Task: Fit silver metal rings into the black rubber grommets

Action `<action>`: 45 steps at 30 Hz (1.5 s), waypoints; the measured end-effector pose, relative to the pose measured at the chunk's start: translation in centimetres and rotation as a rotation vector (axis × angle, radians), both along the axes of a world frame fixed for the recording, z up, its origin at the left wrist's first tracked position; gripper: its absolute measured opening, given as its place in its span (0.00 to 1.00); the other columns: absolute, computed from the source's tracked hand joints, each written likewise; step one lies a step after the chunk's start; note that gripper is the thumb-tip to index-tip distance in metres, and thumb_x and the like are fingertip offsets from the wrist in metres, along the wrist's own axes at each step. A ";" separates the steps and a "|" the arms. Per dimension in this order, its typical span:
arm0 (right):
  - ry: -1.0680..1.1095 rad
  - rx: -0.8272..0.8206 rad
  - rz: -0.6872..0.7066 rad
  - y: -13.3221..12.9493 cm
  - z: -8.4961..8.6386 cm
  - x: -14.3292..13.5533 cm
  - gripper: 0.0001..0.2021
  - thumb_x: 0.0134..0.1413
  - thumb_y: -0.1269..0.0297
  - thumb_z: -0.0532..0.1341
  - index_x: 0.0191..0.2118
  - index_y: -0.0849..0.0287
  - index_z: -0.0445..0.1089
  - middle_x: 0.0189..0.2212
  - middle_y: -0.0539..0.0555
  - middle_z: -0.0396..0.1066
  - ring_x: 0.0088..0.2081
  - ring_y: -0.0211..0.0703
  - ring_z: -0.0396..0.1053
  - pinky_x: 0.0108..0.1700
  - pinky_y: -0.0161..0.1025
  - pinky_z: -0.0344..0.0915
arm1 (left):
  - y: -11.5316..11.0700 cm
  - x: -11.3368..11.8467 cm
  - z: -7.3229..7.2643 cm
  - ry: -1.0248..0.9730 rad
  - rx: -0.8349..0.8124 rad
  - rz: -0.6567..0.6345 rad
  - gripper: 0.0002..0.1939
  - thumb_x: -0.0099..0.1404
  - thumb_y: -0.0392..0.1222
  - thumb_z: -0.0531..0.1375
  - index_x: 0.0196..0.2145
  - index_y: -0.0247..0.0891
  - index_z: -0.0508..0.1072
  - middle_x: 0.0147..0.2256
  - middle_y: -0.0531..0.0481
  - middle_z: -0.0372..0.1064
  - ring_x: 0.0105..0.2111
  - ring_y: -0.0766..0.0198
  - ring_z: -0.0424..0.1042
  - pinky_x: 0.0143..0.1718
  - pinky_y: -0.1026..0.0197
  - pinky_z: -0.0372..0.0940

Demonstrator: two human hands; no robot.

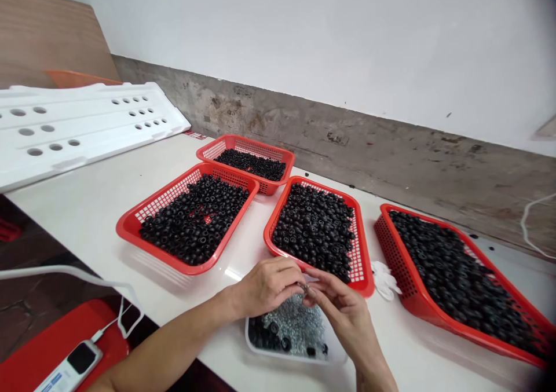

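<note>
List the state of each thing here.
Left hand, fingertips pinched at a tiny piece
Right hand, fingertips at that piece
Tub, lidless, partly filled
Far basket, partly filled
Left basket, partly filled
Middle basket, well filled
Right basket, well filled
White device, cable plugged in

White holed panel far left of the hands, screened device on red stool nearer left.

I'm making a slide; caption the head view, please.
Left hand and right hand hold a small shiny piece over a plastic tub, near four red baskets of black parts.
</note>
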State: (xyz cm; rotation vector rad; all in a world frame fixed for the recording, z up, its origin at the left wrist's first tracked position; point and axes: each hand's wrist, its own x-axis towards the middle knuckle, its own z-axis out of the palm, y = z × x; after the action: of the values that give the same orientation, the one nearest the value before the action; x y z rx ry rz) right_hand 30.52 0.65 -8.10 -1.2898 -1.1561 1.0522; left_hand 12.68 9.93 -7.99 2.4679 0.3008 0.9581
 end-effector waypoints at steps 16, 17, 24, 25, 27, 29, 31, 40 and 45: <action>-0.213 0.093 0.053 -0.5 -1.4 0.8 0.15 0.59 0.60 0.64 0.52 0.53 0.72 0.40 0.54 0.76 0.37 0.43 0.74 0.39 0.38 0.74 | 0.3 0.3 0.0 -0.117 -0.197 -0.038 0.04 0.66 0.32 0.60 0.37 0.34 0.75 0.36 0.45 0.75 0.38 0.61 0.74 0.42 0.62 0.68; -0.228 0.095 0.053 -0.5 -1.5 0.8 0.15 0.59 0.60 0.64 0.52 0.52 0.72 0.40 0.54 0.76 0.38 0.43 0.74 0.40 0.38 0.74 | 0.3 0.3 0.0 -0.116 -0.196 -0.037 0.04 0.66 0.32 0.60 0.37 0.33 0.75 0.35 0.45 0.76 0.37 0.61 0.74 0.42 0.62 0.68; -0.340 0.117 0.036 -0.4 -1.1 0.7 0.15 0.59 0.59 0.63 0.51 0.54 0.73 0.40 0.55 0.77 0.38 0.44 0.74 0.40 0.38 0.73 | 0.3 0.3 -0.1 -0.118 -0.228 -0.056 0.04 0.68 0.33 0.59 0.38 0.32 0.75 0.36 0.44 0.76 0.39 0.61 0.74 0.44 0.62 0.67; -0.361 0.122 0.031 -0.4 -1.0 0.7 0.14 0.60 0.59 0.63 0.50 0.54 0.73 0.39 0.54 0.77 0.37 0.44 0.74 0.40 0.38 0.72 | 0.3 0.3 0.0 -0.118 -0.238 -0.051 0.04 0.68 0.33 0.59 0.37 0.32 0.75 0.36 0.44 0.76 0.38 0.61 0.74 0.43 0.62 0.67; -0.399 0.129 0.022 -0.3 -0.9 0.6 0.13 0.60 0.60 0.63 0.50 0.54 0.74 0.39 0.53 0.76 0.37 0.43 0.73 0.40 0.37 0.72 | 0.4 0.3 0.1 -0.122 -0.257 -0.034 0.05 0.68 0.34 0.59 0.36 0.32 0.75 0.35 0.45 0.75 0.37 0.62 0.73 0.42 0.62 0.67; -0.425 0.127 0.016 -0.3 -0.8 0.5 0.13 0.60 0.60 0.63 0.49 0.54 0.74 0.38 0.53 0.76 0.36 0.41 0.72 0.39 0.36 0.71 | 0.4 0.2 0.2 -0.128 -0.268 -0.020 0.05 0.68 0.34 0.59 0.36 0.33 0.75 0.35 0.45 0.75 0.37 0.62 0.73 0.42 0.62 0.67; -0.433 0.121 0.012 -0.3 -0.8 0.5 0.14 0.60 0.59 0.63 0.50 0.54 0.74 0.37 0.52 0.76 0.36 0.41 0.72 0.38 0.35 0.70 | 0.4 0.2 0.2 -0.130 -0.264 -0.015 0.04 0.68 0.33 0.59 0.37 0.33 0.76 0.35 0.45 0.75 0.38 0.62 0.73 0.42 0.61 0.67; -0.371 0.039 0.017 -0.3 -0.1 0.1 0.14 0.61 0.57 0.62 0.49 0.56 0.74 0.33 0.52 0.77 0.32 0.42 0.73 0.35 0.36 0.70 | 0.2 0.2 0.1 -0.148 -0.184 0.011 0.05 0.67 0.30 0.59 0.39 0.33 0.75 0.37 0.44 0.73 0.39 0.62 0.73 0.42 0.60 0.69; -0.343 0.059 -0.003 0.0 0.0 -0.2 0.11 0.61 0.58 0.62 0.43 0.57 0.76 0.34 0.52 0.77 0.29 0.39 0.72 0.33 0.36 0.70 | 0.2 0.2 0.0 -0.158 -0.162 0.044 0.06 0.67 0.31 0.59 0.40 0.36 0.76 0.39 0.45 0.72 0.40 0.63 0.74 0.43 0.60 0.71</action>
State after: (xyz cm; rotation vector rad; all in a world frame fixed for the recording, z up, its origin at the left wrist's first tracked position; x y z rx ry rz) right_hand 30.37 0.68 -8.11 -1.4613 -1.4289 0.8053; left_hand 12.90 10.17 -7.95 2.2330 0.3651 1.0954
